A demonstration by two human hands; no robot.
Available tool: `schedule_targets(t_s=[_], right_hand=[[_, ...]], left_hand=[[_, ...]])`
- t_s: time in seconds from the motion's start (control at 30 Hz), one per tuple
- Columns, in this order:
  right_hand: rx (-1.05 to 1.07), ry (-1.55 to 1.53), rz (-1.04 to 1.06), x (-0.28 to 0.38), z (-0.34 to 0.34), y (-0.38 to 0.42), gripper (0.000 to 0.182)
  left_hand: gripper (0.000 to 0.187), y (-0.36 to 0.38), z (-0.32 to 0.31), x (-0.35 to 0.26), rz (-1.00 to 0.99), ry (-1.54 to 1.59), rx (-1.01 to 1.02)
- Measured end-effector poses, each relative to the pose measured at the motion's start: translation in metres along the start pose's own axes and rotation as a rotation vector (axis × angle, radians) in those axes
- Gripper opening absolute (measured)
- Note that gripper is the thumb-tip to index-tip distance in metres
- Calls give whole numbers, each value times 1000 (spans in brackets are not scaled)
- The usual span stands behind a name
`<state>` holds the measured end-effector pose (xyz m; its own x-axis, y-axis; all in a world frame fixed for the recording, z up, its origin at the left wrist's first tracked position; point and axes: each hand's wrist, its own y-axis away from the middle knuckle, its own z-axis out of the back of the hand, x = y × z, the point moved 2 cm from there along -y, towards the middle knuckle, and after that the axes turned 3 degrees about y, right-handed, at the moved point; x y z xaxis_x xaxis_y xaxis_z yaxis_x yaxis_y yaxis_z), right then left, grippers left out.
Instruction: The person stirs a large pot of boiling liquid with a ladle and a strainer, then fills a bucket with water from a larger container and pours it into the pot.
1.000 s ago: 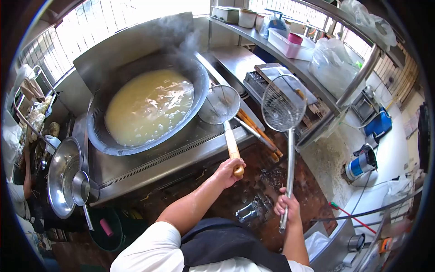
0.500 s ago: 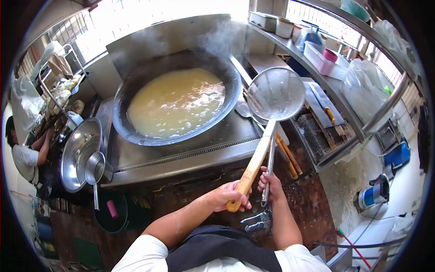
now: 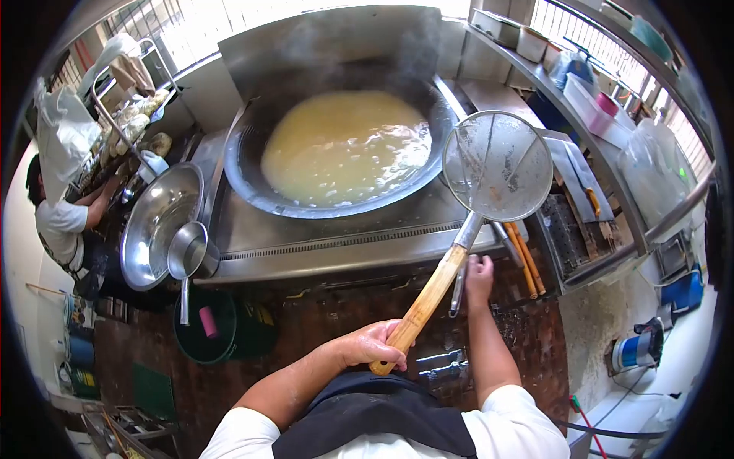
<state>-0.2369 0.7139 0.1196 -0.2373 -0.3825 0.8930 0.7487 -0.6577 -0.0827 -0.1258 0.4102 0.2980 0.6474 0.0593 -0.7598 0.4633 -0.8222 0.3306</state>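
My left hand (image 3: 376, 346) grips the wooden handle of a round mesh skimmer (image 3: 497, 164). I hold it tilted up over the right front edge of the steel stove top (image 3: 336, 245). My right hand (image 3: 479, 274) is lower, at the stove's front edge, closed around the thin metal handle of a second strainer (image 3: 457, 294). That strainer's head is hidden behind the skimmer. A large dark wok (image 3: 252, 172) of steaming pale yellow liquid sits behind both.
A steel bowl (image 3: 157, 222) and ladle (image 3: 187, 252) sit left of the stove, above a green bucket (image 3: 210, 336). Another person (image 3: 57, 226) works at far left. Long wooden sticks (image 3: 524, 264) lie to the right. A shelf (image 3: 569, 96) holds containers.
The view has swung right to left. My left hand lifted the wooden-handled skimmer off the wok rim, and my right hand brought the metal strainer in low to the stove's front edge.
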Motion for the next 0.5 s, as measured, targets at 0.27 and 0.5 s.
schedule_targets(t_s=[0.27,0.5], right_hand=[[1113,-851,-472,168,-1,202,43],[741,-611,-352,246,-19,265,33]], left_hand=[[51,16,45,27,-196,-204,21],[66,95,88,3,-370,-645,79]])
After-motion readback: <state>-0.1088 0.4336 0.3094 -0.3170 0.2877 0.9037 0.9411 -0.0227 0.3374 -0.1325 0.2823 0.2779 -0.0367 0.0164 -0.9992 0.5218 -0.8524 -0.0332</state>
